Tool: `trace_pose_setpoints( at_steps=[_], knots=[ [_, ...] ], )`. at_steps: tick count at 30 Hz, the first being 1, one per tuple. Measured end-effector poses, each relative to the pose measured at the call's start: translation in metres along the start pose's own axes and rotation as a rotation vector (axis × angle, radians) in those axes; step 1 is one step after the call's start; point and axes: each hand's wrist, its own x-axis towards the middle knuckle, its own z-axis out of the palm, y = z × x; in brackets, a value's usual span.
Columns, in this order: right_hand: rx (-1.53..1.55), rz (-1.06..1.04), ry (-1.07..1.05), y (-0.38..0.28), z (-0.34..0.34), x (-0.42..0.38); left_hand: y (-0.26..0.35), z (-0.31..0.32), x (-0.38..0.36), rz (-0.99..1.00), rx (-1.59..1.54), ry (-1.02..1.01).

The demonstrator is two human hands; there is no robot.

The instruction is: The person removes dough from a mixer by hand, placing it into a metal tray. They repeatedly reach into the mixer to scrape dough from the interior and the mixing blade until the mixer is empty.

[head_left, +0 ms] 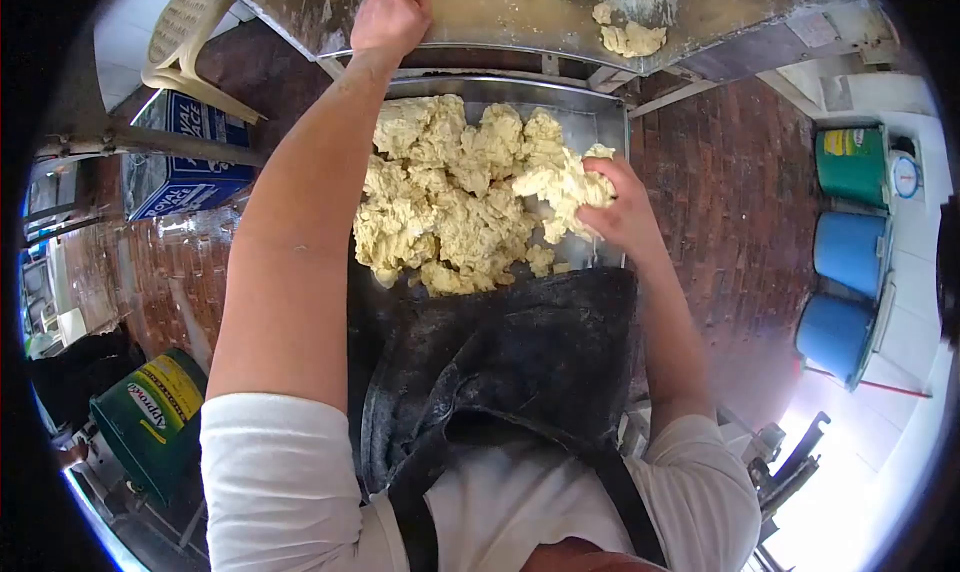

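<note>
A large heap of rough, pale yellow dough point(450, 192) fills much of a metal tray point(600, 122) in front of my apron. My right hand point(622, 212) grips a torn chunk of dough point(565, 187) at the tray's right side, fingers and thumb around it. Farther forward, my left hand point(392, 17) rests with curled fingers on the worktable point(480, 17), near its front edge. Nothing shows in that hand. Smaller dough pieces point(635, 40) lie on the worktable to the right, and more dough sits at its far edge.
To the left are a plastic chair point(180, 47), a blue printed box point(190, 157) and a green bucket point(150, 422). Along the right wall stand another green bucket point(850, 162), blue buckets point(848, 252) and a round-dial scale point(905, 177). The floor point(730, 232) is brick.
</note>
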Motion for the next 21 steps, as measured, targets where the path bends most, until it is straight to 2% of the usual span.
trace_pose_setpoints(
  at_steps=[1,3,6,9,12,13,14,15,16,17,19,20,21],
  knots=[
    [0.105,0.082,-0.063,0.021,0.008,0.004,-0.002,0.0,0.001,-0.016,0.03,-0.056],
    [0.144,0.125,-0.058,0.049,0.016,0.012,-0.009,0.006,0.002,0.003,0.04,-0.027],
    [0.073,0.481,-0.232,0.076,0.015,0.04,-0.005,0.009,-0.001,0.012,0.041,0.025],
    [0.168,0.525,-0.145,0.124,0.03,0.075,-0.003,0.005,-0.001,-0.001,0.034,0.05],
    [-0.582,0.168,0.208,0.265,0.105,0.105,-0.002,0.003,-0.001,0.02,0.026,0.058],
    [-0.583,0.167,0.214,0.27,0.106,0.112,-0.004,0.005,-0.001,0.04,0.02,0.069],
    [-0.633,0.237,0.03,0.27,0.108,0.12,-0.007,0.009,0.001,0.046,0.021,0.074],
    [-0.679,0.307,-0.157,0.267,0.111,0.127,-0.013,0.016,0.004,0.133,0.033,0.167],
    [-0.576,0.362,-0.243,0.227,0.095,0.133,-0.018,0.021,0.007,0.218,0.045,0.262],
    [-0.579,0.354,-0.23,0.194,0.08,0.136,-0.018,0.023,0.007,0.224,0.046,0.276],
    [-0.553,0.17,-0.149,0.129,0.05,0.14,-0.018,0.023,0.007,0.211,0.034,0.296],
    [-0.412,0.198,-0.052,0.088,0.034,0.138,-0.02,0.024,0.009,0.201,0.045,0.263],
    [-0.409,0.139,-0.046,0.049,0.01,0.14,-0.018,0.024,0.009,0.205,0.044,0.27]
  ],
)
